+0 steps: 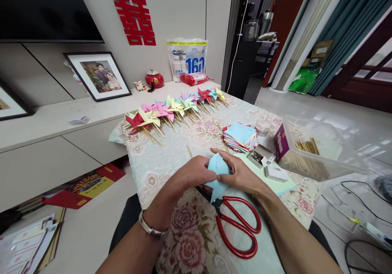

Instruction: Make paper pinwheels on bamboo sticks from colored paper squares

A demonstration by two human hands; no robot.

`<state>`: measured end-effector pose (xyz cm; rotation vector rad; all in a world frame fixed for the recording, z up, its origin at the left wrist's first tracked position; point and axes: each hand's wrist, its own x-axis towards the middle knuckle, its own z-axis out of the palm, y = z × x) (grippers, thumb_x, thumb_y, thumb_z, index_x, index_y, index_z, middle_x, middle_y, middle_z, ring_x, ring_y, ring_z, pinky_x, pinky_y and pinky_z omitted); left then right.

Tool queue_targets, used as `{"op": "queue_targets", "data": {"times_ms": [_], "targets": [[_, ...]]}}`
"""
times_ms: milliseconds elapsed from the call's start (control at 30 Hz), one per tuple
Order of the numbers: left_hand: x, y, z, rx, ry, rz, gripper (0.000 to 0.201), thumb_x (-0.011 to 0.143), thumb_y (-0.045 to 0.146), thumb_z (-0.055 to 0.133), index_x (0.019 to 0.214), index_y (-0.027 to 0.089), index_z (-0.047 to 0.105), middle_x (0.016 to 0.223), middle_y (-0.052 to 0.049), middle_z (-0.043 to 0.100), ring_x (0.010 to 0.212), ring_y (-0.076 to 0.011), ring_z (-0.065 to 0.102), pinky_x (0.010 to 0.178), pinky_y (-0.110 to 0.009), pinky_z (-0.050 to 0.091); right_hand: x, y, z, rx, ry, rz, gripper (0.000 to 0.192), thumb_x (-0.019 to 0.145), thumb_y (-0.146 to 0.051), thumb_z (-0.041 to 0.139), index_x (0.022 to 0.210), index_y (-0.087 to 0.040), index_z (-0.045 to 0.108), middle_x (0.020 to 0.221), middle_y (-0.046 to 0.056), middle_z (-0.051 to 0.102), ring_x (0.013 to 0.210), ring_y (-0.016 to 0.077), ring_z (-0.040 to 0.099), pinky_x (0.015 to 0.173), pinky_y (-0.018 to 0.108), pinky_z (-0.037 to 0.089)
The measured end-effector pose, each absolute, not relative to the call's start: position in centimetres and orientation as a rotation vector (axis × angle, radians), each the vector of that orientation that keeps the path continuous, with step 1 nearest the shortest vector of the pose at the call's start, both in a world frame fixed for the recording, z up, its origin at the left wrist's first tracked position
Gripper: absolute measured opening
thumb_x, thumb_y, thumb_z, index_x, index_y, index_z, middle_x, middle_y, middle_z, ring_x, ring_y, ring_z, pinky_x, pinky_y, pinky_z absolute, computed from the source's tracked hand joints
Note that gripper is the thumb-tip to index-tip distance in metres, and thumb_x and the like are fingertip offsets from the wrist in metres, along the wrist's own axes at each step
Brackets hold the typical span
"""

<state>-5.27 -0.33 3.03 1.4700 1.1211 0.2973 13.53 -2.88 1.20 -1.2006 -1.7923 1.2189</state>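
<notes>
A light blue paper pinwheel (218,165), partly folded, is held above the near part of the table. My left hand (197,172) pinches its left side between thumb and fingers. On its other side my right hand (240,172) grips the paper, thumb in front and index finger stretched behind. Just below the paper lie scissors with red handles (237,226), their blades largely hidden. A thin wooden stick (189,150) shows beyond my left hand. Past my right hand is a stack of cut paper squares (240,133), blue on top.
Several finished pinwheels (150,116) line the table's far side. To the right stand an open box of small metal fasteners (256,158), a white box (276,173), a round clear tub (263,126) and a clear bin (318,153) of sticks. Cables (352,208) lie on the floor.
</notes>
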Motion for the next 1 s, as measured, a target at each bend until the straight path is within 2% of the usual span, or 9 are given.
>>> {"op": "queue_targets", "data": {"times_ms": [100,200,300,367,500,633,767,1000], "targets": [[-5.6,0.0,3.0,1.475,1.071,0.333,0.008,0.059,0.022,0.065,0.062,0.018,0.058,0.054,0.003,0.054,0.050,-0.0123,0.047,0.047,-0.023,0.033,13.5,-2.9,1.1,-1.209,-1.722,1.224,0.083,0.067,-0.014,0.068,0.148,-0.019,0.047,0.125,0.007,0.063,0.103,0.0250,0.060,0.088,0.036,0.048],[-6.0,-0.1,3.3,1.362,1.040,0.517,0.022,0.066,0.036,0.073,0.072,0.017,0.062,0.062,0.002,0.058,0.056,-0.0122,0.049,0.051,-0.023,0.036,13.4,-2.8,1.0,-1.187,-1.568,1.285,0.084,0.068,-0.016,0.068,0.148,-0.020,0.045,0.103,0.003,0.064,0.084,0.0195,0.058,0.071,0.030,0.048],[-5.7,-1.1,3.3,1.132,1.013,0.790,0.041,0.074,0.055,0.070,0.085,0.015,0.067,0.077,-0.003,0.065,0.067,-0.0142,0.057,0.060,-0.024,0.043,13.3,-2.6,1.1,-1.135,-1.380,1.289,0.086,0.066,-0.017,0.069,0.148,-0.019,0.044,0.090,0.000,0.061,0.079,0.0180,0.056,0.067,0.028,0.046],[-4.9,-2.1,2.8,0.982,0.994,0.943,0.049,0.075,0.059,0.067,0.094,0.014,0.068,0.083,-0.005,0.068,0.073,-0.0160,0.061,0.064,-0.025,0.046,13.2,-2.5,1.2,-1.125,-1.289,1.255,0.085,0.064,-0.018,0.070,0.146,-0.017,0.045,0.085,-0.001,0.059,0.076,0.0173,0.055,0.066,0.027,0.044],[-2.7,-4.0,1.5,0.830,0.920,1.086,0.043,0.067,0.047,0.079,0.093,0.015,0.067,0.077,-0.003,0.070,0.072,-0.0167,0.064,0.068,-0.026,0.048,13.1,-2.5,1.5,-1.137,-1.209,1.220,0.082,0.063,-0.019,0.069,0.142,-0.018,0.047,0.086,-0.001,0.060,0.071,0.0163,0.053,0.063,0.026,0.042],[-1.3,-4.7,0.9,0.787,0.890,1.147,0.040,0.063,0.033,0.083,0.095,0.014,0.068,0.087,-0.005,0.076,0.084,-0.0209,0.069,0.081,-0.030,0.051,12.9,-2.7,1.7,-1.143,-1.216,1.197,0.076,0.064,-0.019,0.070,0.138,-0.018,0.050,0.089,0.000,0.060,0.072,0.0163,0.053,0.063,0.026,0.041],[-1.2,-4.6,1.1,0.739,0.977,1.194,0.034,0.060,0.029,0.081,0.089,0.015,0.070,0.085,-0.005,0.077,0.082,-0.0222,0.070,0.078,-0.031,0.053,12.6,-2.8,1.6,-1.170,-1.220,1.207,0.077,0.064,-0.020,0.071,0.138,-0.018,0.051,0.090,0.000,0.060,0.074,0.0165,0.054,0.063,0.026,0.041],[-1.3,-4.5,0.2,0.773,1.047,1.220,0.028,0.065,0.031,0.077,0.087,0.014,0.070,0.076,-0.002,0.073,0.074,-0.0205,0.067,0.073,-0.031,0.053,12.2,-2.9,1.2,-1.169,-1.231,1.215,0.080,0.065,-0.021,0.073,0.141,-0.018,0.049,0.087,-0.001,0.063,0.071,0.0164,0.055,0.061,0.026,0.042]]}}
